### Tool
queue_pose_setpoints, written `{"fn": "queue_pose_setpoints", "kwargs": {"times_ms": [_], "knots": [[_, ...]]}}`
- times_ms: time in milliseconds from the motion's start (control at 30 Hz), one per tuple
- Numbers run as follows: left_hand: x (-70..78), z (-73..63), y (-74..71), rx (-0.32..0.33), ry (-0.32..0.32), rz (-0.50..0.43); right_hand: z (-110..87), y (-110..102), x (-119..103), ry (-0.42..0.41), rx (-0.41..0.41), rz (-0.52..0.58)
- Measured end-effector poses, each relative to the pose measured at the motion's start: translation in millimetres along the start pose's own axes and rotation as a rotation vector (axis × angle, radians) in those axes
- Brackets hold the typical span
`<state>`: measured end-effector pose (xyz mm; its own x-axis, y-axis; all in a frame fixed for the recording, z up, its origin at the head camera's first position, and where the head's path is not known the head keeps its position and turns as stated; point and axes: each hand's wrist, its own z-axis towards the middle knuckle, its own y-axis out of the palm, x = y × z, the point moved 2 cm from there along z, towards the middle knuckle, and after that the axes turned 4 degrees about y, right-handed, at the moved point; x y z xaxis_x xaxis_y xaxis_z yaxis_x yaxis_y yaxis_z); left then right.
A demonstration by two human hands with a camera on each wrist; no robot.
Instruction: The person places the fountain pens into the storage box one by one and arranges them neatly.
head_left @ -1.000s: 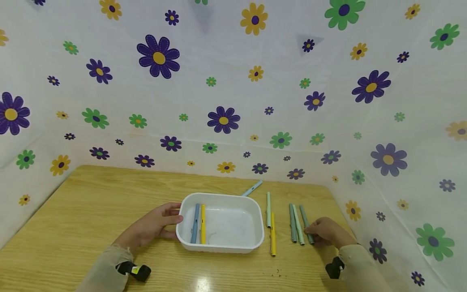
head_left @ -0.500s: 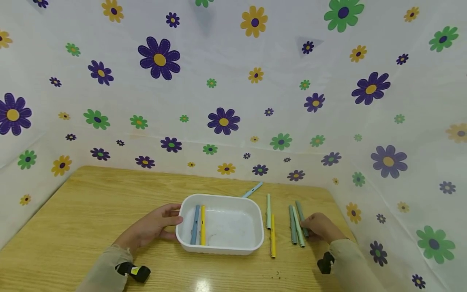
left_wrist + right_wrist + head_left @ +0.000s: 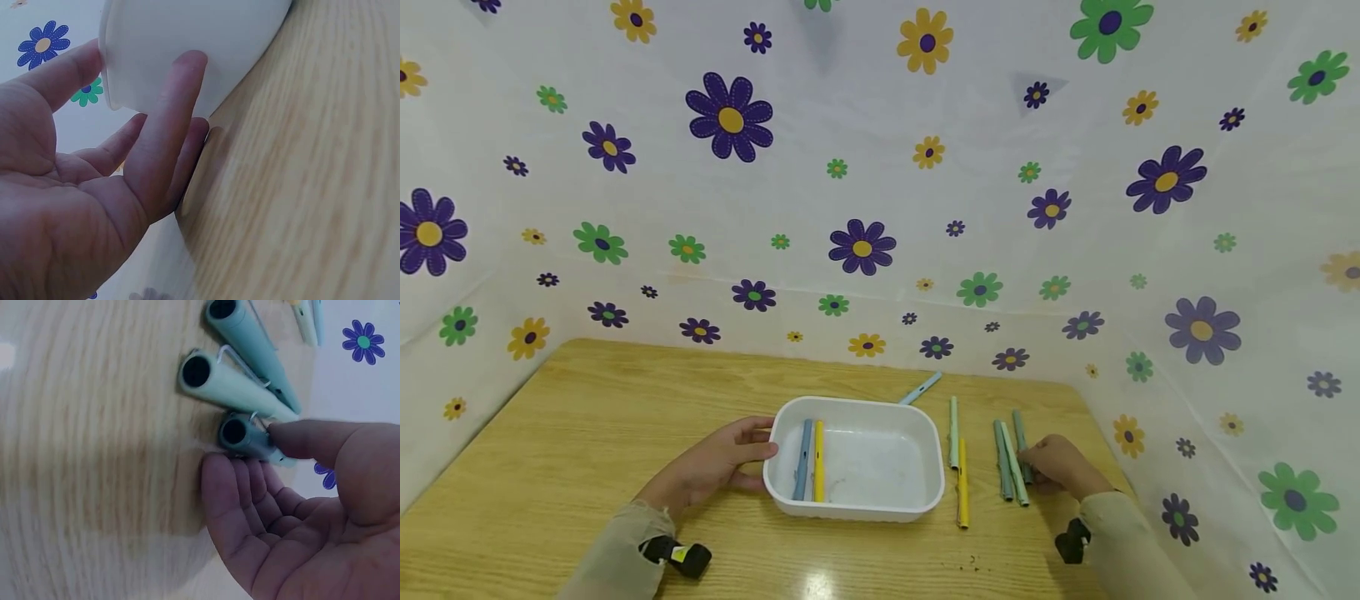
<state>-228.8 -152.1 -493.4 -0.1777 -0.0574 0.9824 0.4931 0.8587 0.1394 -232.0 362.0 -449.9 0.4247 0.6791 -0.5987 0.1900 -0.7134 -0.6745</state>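
Observation:
My right hand (image 3: 1063, 467) pinches a dark green pen (image 3: 1019, 427) between thumb and fingers at the right of the table. In the right wrist view that pen (image 3: 244, 434) shows a round dark end and a metal clip. Just left of it lie a pale green pen (image 3: 1015, 467) and another dark green pen (image 3: 1002, 458), side by side. My left hand (image 3: 730, 458) touches the left side of a white plastic basin (image 3: 853, 514) with loosely extended fingers (image 3: 181, 94). Inside the basin, a blue pen (image 3: 802, 458) and a yellow pen (image 3: 819, 462) lie near its left wall.
Right of the basin are a pale green pen (image 3: 953, 429) and a yellow pen (image 3: 962, 492). A light blue pen (image 3: 921, 388) lies slanted behind the basin. Dark specks dot the wooden table (image 3: 880, 567) in front. A flowered curtain (image 3: 805, 200) borders the back and sides.
The right hand has shifted the dark green pen slightly left and away from me, closer to the neighbouring pens. The left hand and basin have stayed in place.

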Motion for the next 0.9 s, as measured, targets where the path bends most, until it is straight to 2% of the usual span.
{"fn": "queue_pose_setpoints", "kwargs": {"times_ms": [267, 467, 600, 733, 900], "knots": [[0.9, 0.6, -0.8, -0.006, 0.003, 0.002, -0.6, 1.6, -3.2, -0.003, 0.031, -0.048], [0.0, 0.2, -0.4, -0.010, 0.004, 0.008, -2.6, 2.1, -0.2, -0.020, 0.010, -0.088], [-3.0, 0.9, -1.0, 0.002, -0.001, 0.015, -4.2, -3.0, -0.2, -0.075, 0.006, -0.046], [-5.7, 2.1, -2.2, 0.012, -0.007, 0.013, -6.6, -10.3, -2.5, -0.130, 0.049, 0.035], [-5.9, 2.2, -3.0, 0.017, -0.008, 0.003, -11.9, -15.8, -8.0, -0.156, 0.081, 0.143]]}}
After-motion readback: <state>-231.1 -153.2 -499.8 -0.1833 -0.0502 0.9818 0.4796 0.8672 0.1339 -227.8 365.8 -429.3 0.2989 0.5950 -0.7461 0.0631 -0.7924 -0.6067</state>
